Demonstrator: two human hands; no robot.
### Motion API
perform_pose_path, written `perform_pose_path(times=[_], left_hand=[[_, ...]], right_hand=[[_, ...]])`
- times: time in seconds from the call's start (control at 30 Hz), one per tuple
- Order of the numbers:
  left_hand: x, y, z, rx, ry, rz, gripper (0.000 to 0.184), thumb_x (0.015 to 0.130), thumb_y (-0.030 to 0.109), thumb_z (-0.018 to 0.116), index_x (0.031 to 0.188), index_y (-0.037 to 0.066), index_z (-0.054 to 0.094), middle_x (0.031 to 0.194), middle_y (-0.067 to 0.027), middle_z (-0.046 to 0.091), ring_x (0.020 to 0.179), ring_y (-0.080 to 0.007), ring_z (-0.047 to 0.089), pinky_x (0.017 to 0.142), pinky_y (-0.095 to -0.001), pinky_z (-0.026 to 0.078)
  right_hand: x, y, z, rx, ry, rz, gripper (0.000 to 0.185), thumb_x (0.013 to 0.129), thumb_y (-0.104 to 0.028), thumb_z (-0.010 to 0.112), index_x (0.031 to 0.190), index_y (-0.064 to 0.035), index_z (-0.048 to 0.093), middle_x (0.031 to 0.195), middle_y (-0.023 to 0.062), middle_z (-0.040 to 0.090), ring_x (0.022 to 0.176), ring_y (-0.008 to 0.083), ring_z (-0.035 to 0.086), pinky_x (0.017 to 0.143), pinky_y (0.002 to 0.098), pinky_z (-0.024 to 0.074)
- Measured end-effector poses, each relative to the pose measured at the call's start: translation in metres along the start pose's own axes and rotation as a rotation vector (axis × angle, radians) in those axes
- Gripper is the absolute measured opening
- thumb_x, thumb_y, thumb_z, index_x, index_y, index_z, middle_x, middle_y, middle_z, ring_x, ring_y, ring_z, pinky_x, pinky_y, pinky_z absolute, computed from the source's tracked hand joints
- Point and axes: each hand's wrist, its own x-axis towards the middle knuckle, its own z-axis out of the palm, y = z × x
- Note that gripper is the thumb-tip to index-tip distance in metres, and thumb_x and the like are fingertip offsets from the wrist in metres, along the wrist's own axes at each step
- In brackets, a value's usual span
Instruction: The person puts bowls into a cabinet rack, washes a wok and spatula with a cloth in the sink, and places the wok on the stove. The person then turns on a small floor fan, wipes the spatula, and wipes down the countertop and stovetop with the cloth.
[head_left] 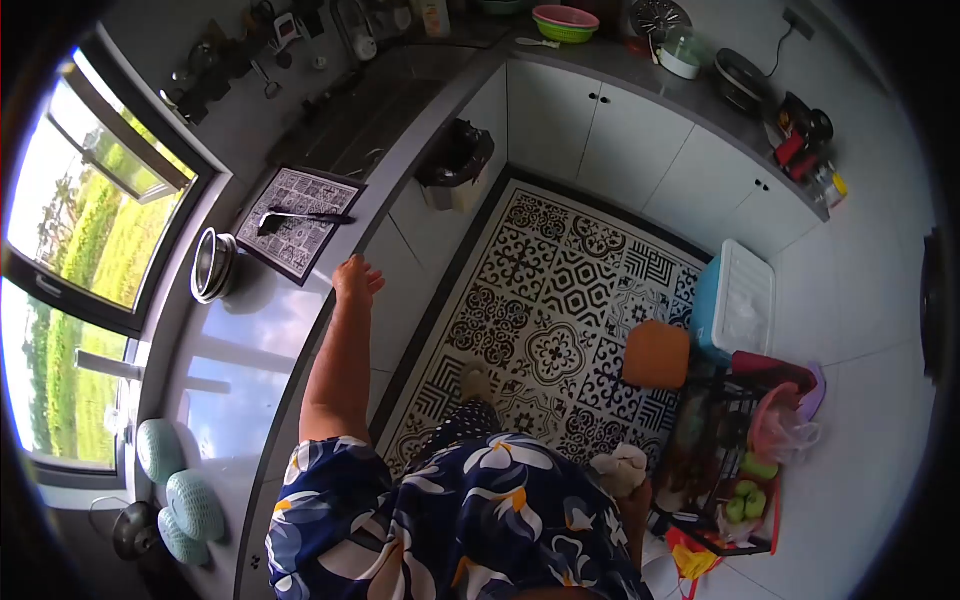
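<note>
Hovering at the counter (pixel 230 320) edge: left hand (pixel 358 279), fingers loosely parted. One utensil (pixel 305 217) on one patterned mat (pixel 300 185), lying crosswise, black handle roomward, head windowward. Right hand (pixel 637 497) at one whitish cloth (pixel 620 468); grip hidden, can't tell. Black bag (pixel 467 150) lines bin (pixel 455 196).

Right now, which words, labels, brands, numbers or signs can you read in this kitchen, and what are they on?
None can be read.
Container by the sink: any label is too small and blurred.
Small white device on the wall: any numbers are too small.
Counter mat: patterns, no lettering I can make out.
Patterned floor: likewise.
</note>
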Motion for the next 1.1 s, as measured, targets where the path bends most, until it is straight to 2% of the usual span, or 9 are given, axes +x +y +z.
perform_pose_path(times=[0.3, 0.43, 0.53, 0.63, 0.73, 0.8, 0.93, 1.0, 1.1], left_hand=[[0.174, 0.035, 0.020, 0.199, 0.450, -0.131, 0.043, 0.073, 0.032, 0.066, 0.094, -0.005, 0.056, 0.085, -0.0172, 0.056, 0.062, -0.0270, 0.056, 0.044, -0.0412, 0.047], [0.185, 0.049, 0.025, 0.444, 0.425, -0.076, 0.043, 0.073, 0.033, 0.066, 0.085, -0.007, 0.059, 0.071, -0.0168, 0.059, 0.050, -0.0265, 0.057, 0.041, -0.0377, 0.046], [0.215, 0.041, 0.011, 0.583, 0.438, -0.103, 0.041, 0.072, 0.036, 0.069, 0.081, -0.003, 0.060, 0.069, -0.0125, 0.056, 0.041, -0.0241, 0.049, 0.037, -0.0317, 0.045], [0.214, 0.055, 0.008, 0.499, 0.376, -0.238, 0.027, 0.069, 0.020, 0.065, 0.086, 0.001, 0.058, 0.090, -0.0159, 0.056, 0.074, -0.0263, 0.057, 0.047, -0.0378, 0.049], [0.213, 0.056, 0.012, 0.224, 0.512, -0.256, 0.025, 0.068, 0.011, 0.059, 0.090, -0.001, 0.054, 0.089, -0.0175, 0.053, 0.077, -0.0303, 0.055, 0.048, -0.0424, 0.049], [0.188, 0.065, 0.016, -0.015, 0.608, -0.184, 0.017, 0.068, 0.009, 0.055, 0.082, 0.000, 0.052, 0.078, -0.0156, 0.052, 0.062, -0.0258, 0.054, 0.042, -0.0380, 0.046], [0.144, 0.059, -0.026, -0.009, 0.572, -0.072, 0.018, 0.075, 0.020, 0.059, 0.077, 0.007, 0.046, 0.058, -0.0047, 0.043, 0.044, -0.0164, 0.044, 0.034, -0.0285, 0.036], [0.097, 0.049, -0.040, -0.075, 0.415, -0.027, 0.023, 0.076, 0.024, 0.059, 0.074, 0.010, 0.041, 0.053, -0.0004, 0.037, 0.037, -0.0112, 0.036, 0.031, -0.0253, 0.029], [-0.005, 0.044, -0.031, -0.015, 0.307, -0.024, 0.027, 0.077, 0.029, 0.062, 0.074, 0.011, 0.042, 0.052, 0.0010, 0.039, 0.038, -0.0107, 0.038, 0.031, -0.0247, 0.029]], right_hand=[[0.128, -0.060, 0.093, 1.139, 0.226, 0.771, 0.034, 0.086, -0.019, 0.041, 0.114, -0.0008, 0.048, 0.104, 0.0128, 0.058, 0.097, 0.0268, 0.057, 0.085, 0.0390, 0.0463], [0.163, -0.054, 0.117, 1.190, 0.071, 0.671, 0.036, 0.088, -0.021, 0.032, 0.114, -0.0019, 0.049, 0.107, 0.0152, 0.056, 0.099, 0.0303, 0.055, 0.086, 0.0434, 0.0458], [0.183, -0.060, 0.124, 0.893, -0.059, 0.622, 0.033, 0.083, -0.005, 0.049, 0.116, -0.0012, 0.045, 0.113, 0.0124, 0.053, 0.102, 0.0247, 0.054, 0.089, 0.0396, 0.0452], [0.203, -0.085, 0.136, 0.833, -0.033, 0.683, 0.037, 0.080, 0.000, 0.053, 0.116, -0.0003, 0.044, 0.112, 0.0113, 0.053, 0.101, 0.0224, 0.055, 0.088, 0.0387, 0.0458], [0.226, -0.063, 0.130, 0.531, -0.206, 0.457, 0.040, 0.079, -0.001, 0.055, 0.118, -0.0007, 0.043, 0.113, 0.0111, 0.053, 0.101, 0.0216, 0.055, 0.087, 0.0406, 0.0465], [0.248, -0.055, 0.128, 0.635, -0.141, 0.661, 0.039, 0.089, -0.028, 0.036, 0.116, -0.0034, 0.048, 0.115, 0.0133, 0.053, 0.107, 0.0288, 0.052, 0.093, 0.0461, 0.0404], [0.304, -0.072, 0.147, 0.637, -0.338, 0.623, 0.041, 0.089, -0.032, 0.037, 0.116, -0.0037, 0.049, 0.117, 0.0118, 0.053, 0.109, 0.0276, 0.051, 0.094, 0.0461, 0.0394], [0.344, -0.056, 0.155, 1.075, -0.295, 0.978, 0.042, 0.088, -0.032, 0.037, 0.117, -0.0039, 0.049, 0.117, 0.0106, 0.053, 0.110, 0.0264, 0.050, 0.095, 0.0441, 0.0388], [0.416, -0.045, 0.174, 0.804, -0.447, 0.909, 0.043, 0.087, -0.033, 0.038, 0.118, -0.0040, 0.049, 0.118, 0.0102, 0.052, 0.110, 0.0256, 0.049, 0.095, 0.0419, 0.0389]])
